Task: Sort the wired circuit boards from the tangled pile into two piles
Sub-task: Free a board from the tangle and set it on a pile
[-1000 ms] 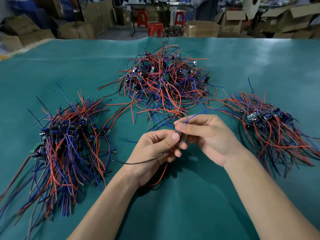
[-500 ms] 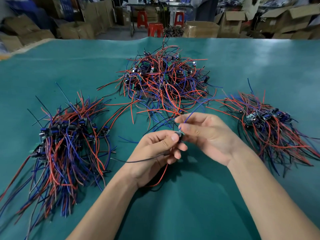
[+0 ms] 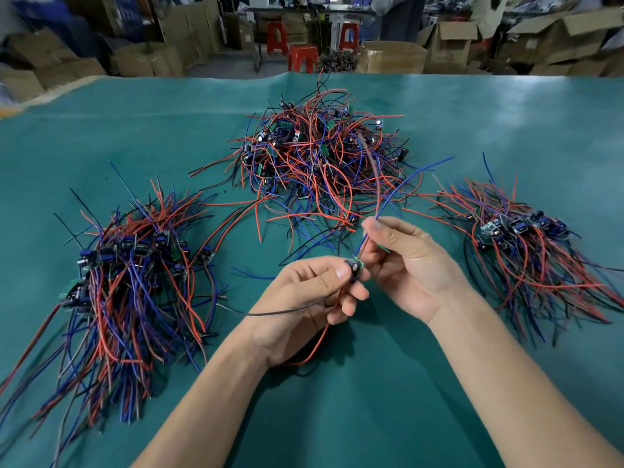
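To the left of my hands lies the bigger sorted pile (image 3: 121, 285), its wires combed roughly toward me on the green counter (image 3: 337, 417). My left hand (image 3: 304, 298) pinches one small circuit board (image 3: 354, 266) between thumb and fingertips, and a black wire and a red one trail from it under my palm. Just beyond my hands sits the tangled pile (image 3: 320, 163), with plenty of boards in it, so I judge the sorting is somewhere in the middle. My right hand (image 3: 405, 261) is close against the left, gripping the board's blue wire (image 3: 405, 179) and a reddish one beside it, which stand up and away from me. This looks like the checking step: I have one board lifted clear and am drawing its leads straight to see which kind it is. Next I need to decide left or right and lay it down with its wires running the same way as the rest. To the right of my hands is the smaller sorted pile (image 3: 526, 244).

The board is mostly hidden by my fingers, so I cannot read its type. The reddish wire is blurred. Both sorted piles run off the edges.
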The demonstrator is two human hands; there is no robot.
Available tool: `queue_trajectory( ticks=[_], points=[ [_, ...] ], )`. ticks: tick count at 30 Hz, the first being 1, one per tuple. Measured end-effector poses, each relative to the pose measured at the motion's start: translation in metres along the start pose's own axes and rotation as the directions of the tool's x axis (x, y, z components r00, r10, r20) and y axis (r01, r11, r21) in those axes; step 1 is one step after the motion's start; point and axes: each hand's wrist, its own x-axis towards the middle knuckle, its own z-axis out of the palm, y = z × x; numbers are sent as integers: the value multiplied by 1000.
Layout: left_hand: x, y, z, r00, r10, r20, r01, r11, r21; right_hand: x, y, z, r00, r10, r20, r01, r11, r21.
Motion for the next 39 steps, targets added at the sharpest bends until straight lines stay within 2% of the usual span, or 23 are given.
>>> queue_trajectory(
  ticks=[4, 9, 12, 15, 18, 21, 25, 27, 29, 30, 31, 32, 33, 35, 36, 39],
  points=[
    [1, -1, 1, 1000, -12, 7, 12, 1000, 12, 1, -2, -1, 999, -17, -47, 21, 997, 69],
    [1, -2, 0, 999, -35, 22, 34, 998, 45, 2, -8, -5, 995, -47, -89, 52, 997, 58],
    [2, -3, 1, 999, -39, -2, 39, 995, 89, 2, -14, -10, 960, -215, -179, 192, 972, -137],
    [3, -3, 1, 999, -40, -33, 44, 990, 133, 5, -15, -16, 876, -400, -270, 286, 880, -378],
    [3, -3, 2, 998, -53, -34, 58, 984, 170, 9, -16, -24, 787, -522, -329, 337, 810, -480],
    [2, -4, 4, 997, -61, -42, 68, 975, 210, 13, -17, -34, 638, -705, -311, 351, 625, -697],
    [2, -5, 5, 997, -57, -44, 67, 964, 258, 16, -18, -47, 461, -869, -179, 273, 330, -903],
    [2, -5, 6, 997, -57, -46, 68, 958, 279, 16, -17, -48, 399, -914, -71, 256, 185, -949],
    [2, -6, 6, 997, -59, -44, 69, 954, 292, 16, -16, -50, 379, -925, -11, 223, 103, -969],
    [2, -6, 5, 997, -57, -43, 67, 952, 299, 16, -17, -51, 393, -919, -18, 203, 106, -973],
    [2, -6, 5, 998, -54, -41, 64, 950, 306, 16, -18, -52, 425, -903, -64, 193, 159, -968],
    [2, -6, 5, 998, -51, -40, 60, 948, 312, 17, -20, -52, 468, -870, -157, 214, 284, -935],
    [2, -6, 5, 998, -49, -40, 59, 946, 318, 17, -22, -51, 519, -808, -280, 260, 461, -848],
    [3, -7, 5, 998, -50, -48, 63, 943, 328, 18, -24, -46, 622, -606, -496, 320, 775, -546],
    [3, -7, 5, 997, -49, -58, 65, 942, 330, 18, -24, -45, 671, -492, -555, 306, 865, -397],
    [5, -8, 6, 995, -32, -92, 58, 955, 290, 16, -24, -45, 755, -241, -609, 239, 967, -87]
  ],
)
